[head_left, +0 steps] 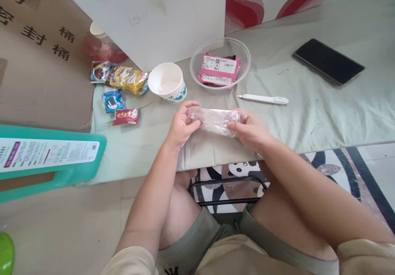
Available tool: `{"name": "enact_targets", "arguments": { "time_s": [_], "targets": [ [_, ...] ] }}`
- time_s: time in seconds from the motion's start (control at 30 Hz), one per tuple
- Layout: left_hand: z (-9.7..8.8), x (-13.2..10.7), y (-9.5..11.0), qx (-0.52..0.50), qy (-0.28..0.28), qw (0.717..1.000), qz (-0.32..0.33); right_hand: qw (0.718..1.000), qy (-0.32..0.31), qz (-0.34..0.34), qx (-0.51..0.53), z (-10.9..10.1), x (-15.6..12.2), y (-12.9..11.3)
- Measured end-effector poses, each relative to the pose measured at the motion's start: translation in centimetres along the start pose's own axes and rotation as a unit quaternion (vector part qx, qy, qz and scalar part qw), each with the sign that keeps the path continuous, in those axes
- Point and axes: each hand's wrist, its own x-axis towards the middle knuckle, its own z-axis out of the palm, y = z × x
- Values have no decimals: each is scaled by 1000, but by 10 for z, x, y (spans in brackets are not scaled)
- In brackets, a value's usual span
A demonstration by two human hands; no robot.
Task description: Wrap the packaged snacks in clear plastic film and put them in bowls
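Head view: both hands pinch a clear packet at the table edge

The left hand (182, 125) and the right hand (250, 131) hold a packet (215, 121) of clear, crinkled wrap between them. It lies level, just above the cloth (324, 110) near the table's front edge. The left fingers are curled shut on its left end, thumb on top. The right fingers are closed on its right end and partly cover it. What is inside the wrap cannot be told.

Just behind the left hand stands a white paper cup (168, 82), upright and open. To its right is a clear bowl (247, 63) with a pink pack (219, 69) lying in it. A white pen (263, 99) lies flat on the cloth between the bowl and the right hand, apart from both. A dark phone (328, 61) rests well off to the right.

Left of the cup, a row of small snacks (119, 77) sits against a white box (154, 16). A blue one (112, 101) and a red one (125, 116) lie just in front of the row. A cardboard box (40, 61) stands at far left, with a teal slab (61, 172) in front of it.
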Motion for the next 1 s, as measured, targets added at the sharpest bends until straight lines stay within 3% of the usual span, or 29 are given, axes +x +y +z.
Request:
{"name": "enact_targets", "arguments": {
  "time_s": [0.07,0.13,0.17,0.23,0.3,0.37,0.47,0.6,0.77,0.9,1.0],
  "targets": [
    [3,-5,-2,73,107,986,107,999,5,-12,-41,6,-2,2],
    [8,-13,-3,165,223,938,208,995,31,-58,-79,12,-6,5],
    [12,-18,-4,198,247,920,232,991,43,-84,-91,16,-7,6],
    [21,-28,-4,212,200,932,215,988,33,-119,-94,22,-10,10],
    [31,-33,-4,157,93,973,139,990,-20,-114,-74,27,-11,16],
    [39,-34,-5,78,4,995,57,993,-69,-94,-37,29,-11,21],
    [43,-31,-4,-13,-42,999,-15,992,-58,-102,-34,25,-10,26],
    [39,-27,-2,-108,-35,992,-60,971,75,-178,-137,17,-7,22],
    [38,-23,-1,-118,0,991,-68,982,11,-107,-152,12,-5,12],
    [31,-14,-1,-106,77,989,-63,974,44,-114,-190,13,-17,6],
    [15,-4,6,-110,168,979,-35,953,68,-141,-259,22,-31,2]
  ]
}}
